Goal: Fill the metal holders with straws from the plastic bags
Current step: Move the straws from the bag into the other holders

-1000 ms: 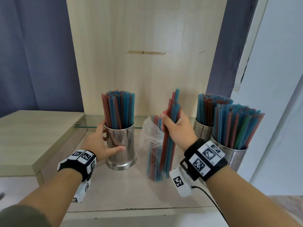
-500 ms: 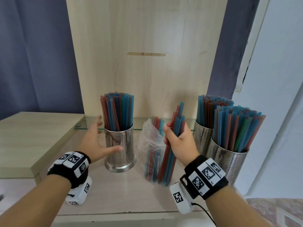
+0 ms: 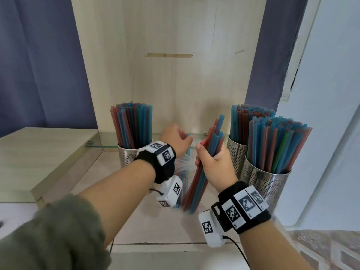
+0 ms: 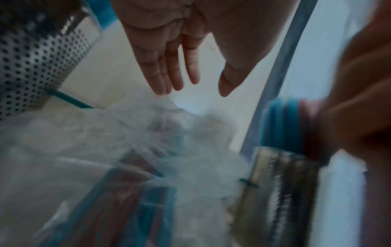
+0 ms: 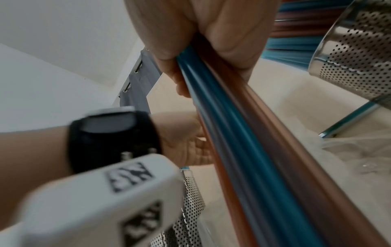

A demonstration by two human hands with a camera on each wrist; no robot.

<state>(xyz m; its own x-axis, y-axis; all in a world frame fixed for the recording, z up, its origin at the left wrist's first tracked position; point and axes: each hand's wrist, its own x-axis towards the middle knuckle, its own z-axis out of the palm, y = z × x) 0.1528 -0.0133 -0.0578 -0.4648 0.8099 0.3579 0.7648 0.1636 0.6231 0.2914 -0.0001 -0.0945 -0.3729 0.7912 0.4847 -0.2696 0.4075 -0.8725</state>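
Note:
My right hand [image 3: 206, 155] grips a bundle of blue and red straws [image 3: 213, 139], tilted, its lower end down by the clear plastic bag [image 3: 184, 164]. In the right wrist view the straws [image 5: 243, 133] run out from my closed fist. My left hand [image 3: 178, 137] reaches across over the top of the bag. In the left wrist view that hand [image 4: 196, 91] has straight fingers with tips at the bag's edge [image 4: 148, 133], gripping nothing. Three perforated metal holders packed with straws stand on the shelf: one on the left [image 3: 125, 155], two on the right [image 3: 236, 152], [image 3: 269, 185].
A wooden back panel [image 3: 167, 75] closes the shelf behind. A glass strip [image 3: 105, 146] runs along its base. A lower wooden ledge [image 3: 39, 152] lies to the left, a white wall [image 3: 321, 114] to the right. Blue curtains hang on both sides.
My left hand has left the left holder and swung right over the bag. My right hand has kept its grip, the bundle leaning more to the right.

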